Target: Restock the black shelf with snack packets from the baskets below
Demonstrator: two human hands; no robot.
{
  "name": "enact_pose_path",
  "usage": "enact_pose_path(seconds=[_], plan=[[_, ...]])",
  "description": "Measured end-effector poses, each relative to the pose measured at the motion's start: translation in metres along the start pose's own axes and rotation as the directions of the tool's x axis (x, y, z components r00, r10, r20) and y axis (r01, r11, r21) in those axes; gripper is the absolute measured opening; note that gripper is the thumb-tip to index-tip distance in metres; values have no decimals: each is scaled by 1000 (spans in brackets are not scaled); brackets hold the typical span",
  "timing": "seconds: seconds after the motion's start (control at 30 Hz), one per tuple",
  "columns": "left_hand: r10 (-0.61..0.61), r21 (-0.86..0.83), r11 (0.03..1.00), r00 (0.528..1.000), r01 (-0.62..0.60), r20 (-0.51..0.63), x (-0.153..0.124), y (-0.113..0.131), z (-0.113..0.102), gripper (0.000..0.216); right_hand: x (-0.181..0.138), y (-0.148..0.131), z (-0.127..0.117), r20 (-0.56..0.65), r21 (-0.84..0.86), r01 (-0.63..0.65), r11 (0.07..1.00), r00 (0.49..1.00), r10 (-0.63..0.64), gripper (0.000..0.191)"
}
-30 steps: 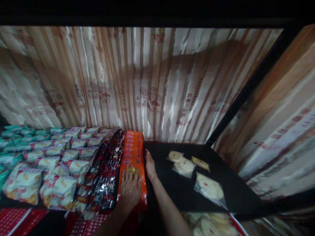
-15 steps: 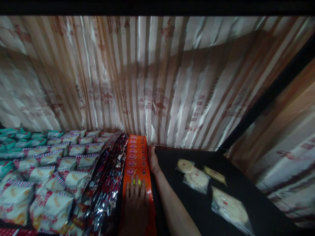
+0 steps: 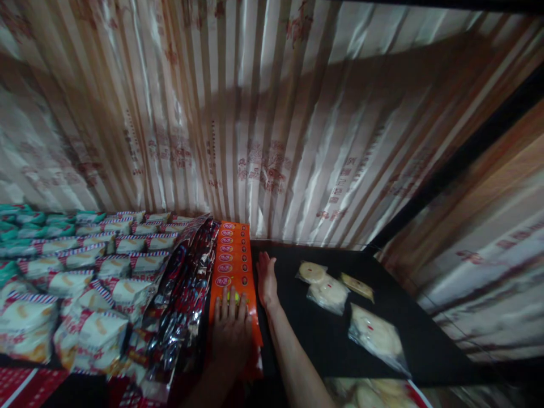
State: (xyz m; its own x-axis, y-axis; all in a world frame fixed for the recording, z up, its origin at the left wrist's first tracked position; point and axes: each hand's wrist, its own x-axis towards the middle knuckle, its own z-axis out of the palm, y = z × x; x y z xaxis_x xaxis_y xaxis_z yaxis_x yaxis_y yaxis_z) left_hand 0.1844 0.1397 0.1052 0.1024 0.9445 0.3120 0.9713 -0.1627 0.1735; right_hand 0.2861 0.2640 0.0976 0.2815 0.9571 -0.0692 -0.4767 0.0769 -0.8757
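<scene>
Right hand (image 3: 267, 280) has turned slightly beside the orange printed packets (image 3: 232, 258); I see it open, empty. Left hand (image 3: 232, 331) lies flat; uneven pressure could skew them.

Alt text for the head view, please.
The left hand lies flat on overlapping orange packets; the right hand is beside them, over a black surface. Dark shiny packets and white bags lie left, clear-wrapped pale rounds right.
</scene>
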Motion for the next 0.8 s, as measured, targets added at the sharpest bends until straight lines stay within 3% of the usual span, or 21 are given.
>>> enact_pose_path(seconds=[0.2, 0.33, 0.57, 0.8], plan=[[-20, -41, 999, 1000, 21, 6, 2, 0, -3, 43, -27, -4, 2, 86, 32, -138, 990, 987, 134, 76], [-17, -64, 998, 1000, 17, 3, 2, -1, 0, 44, -27, -5, 0, 43, 19, -119, 993, 992, 118, 76], [-7, -41, 999, 1000, 7, 8, 1, -4, 7, 45, -30, 9, -4, 80, 22, -165, 986, 983, 162, 79], [20, -26, 999, 999, -20, -29, 1, -4, 2, 44, -34, 5, 0, 77, 47, -172, 984, 983, 168, 80]])
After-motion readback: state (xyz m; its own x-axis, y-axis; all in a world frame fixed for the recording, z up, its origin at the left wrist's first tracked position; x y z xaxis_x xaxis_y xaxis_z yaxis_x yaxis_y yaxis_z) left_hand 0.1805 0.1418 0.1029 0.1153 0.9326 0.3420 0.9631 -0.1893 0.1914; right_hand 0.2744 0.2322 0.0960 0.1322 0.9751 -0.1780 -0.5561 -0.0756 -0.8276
